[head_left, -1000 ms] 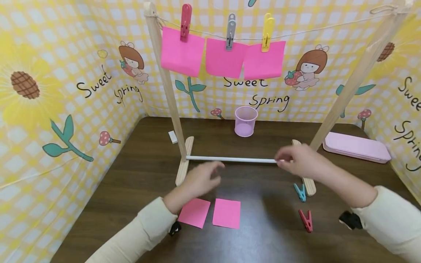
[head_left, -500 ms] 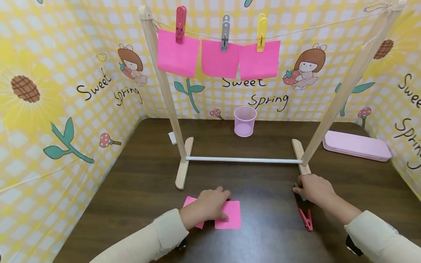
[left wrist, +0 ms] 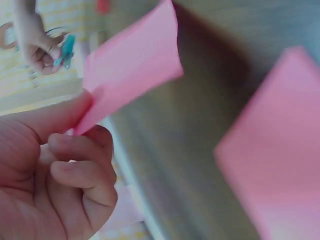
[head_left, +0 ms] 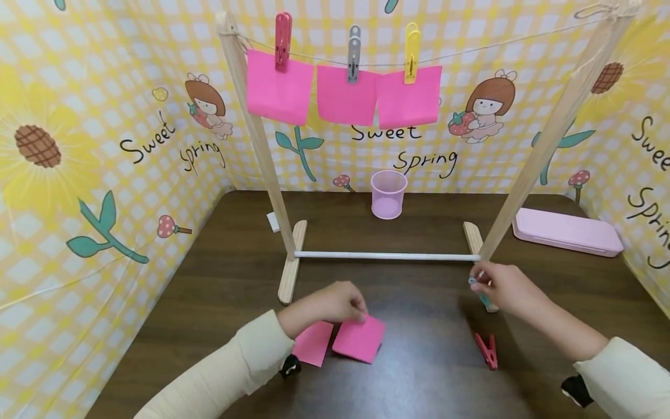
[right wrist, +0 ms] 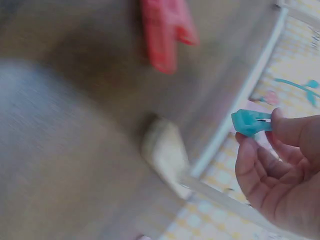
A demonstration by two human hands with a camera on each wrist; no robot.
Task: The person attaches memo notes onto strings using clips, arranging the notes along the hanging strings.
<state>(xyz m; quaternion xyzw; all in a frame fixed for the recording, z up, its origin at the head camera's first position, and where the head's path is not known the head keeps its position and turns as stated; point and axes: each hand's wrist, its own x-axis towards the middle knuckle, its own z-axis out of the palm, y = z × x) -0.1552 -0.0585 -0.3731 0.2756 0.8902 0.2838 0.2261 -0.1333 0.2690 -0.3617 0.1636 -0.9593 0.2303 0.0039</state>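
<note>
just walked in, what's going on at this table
A person's left-hand grip pinches one pink square by its edge, while the right-hand grip holds a teal clip, the two kept apart. Another pink square and a red clip lie on the table. Above, three pink squares are clipped to a string.
</note>
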